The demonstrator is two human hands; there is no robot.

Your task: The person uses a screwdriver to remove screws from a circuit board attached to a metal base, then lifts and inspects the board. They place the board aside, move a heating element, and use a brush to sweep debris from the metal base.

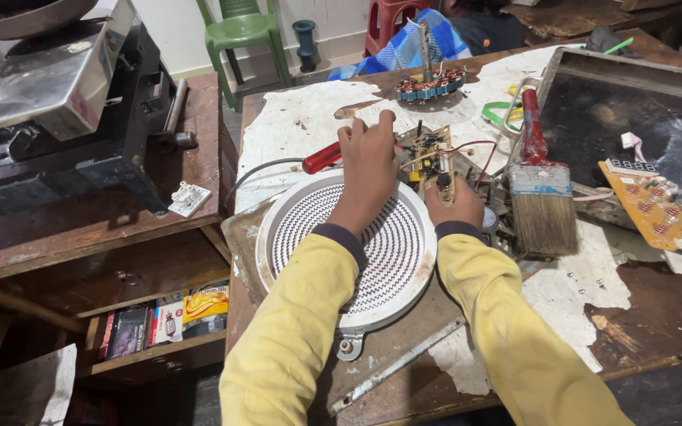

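Note:
My left hand is closed around a red-handled tool above the far rim of a round white heating coil plate. The tool's tip is hidden behind the hand. Just to the right, my right hand grips the near end of a small brown circuit board with wires and components, which stands tilted on the bench. Both arms wear yellow sleeves and reach over the coil plate.
A wide paint brush with a red handle lies to the right. A dark glass panel and an orange button board are further right. A copper-wound motor stator stands behind. A metal machine fills the left bench.

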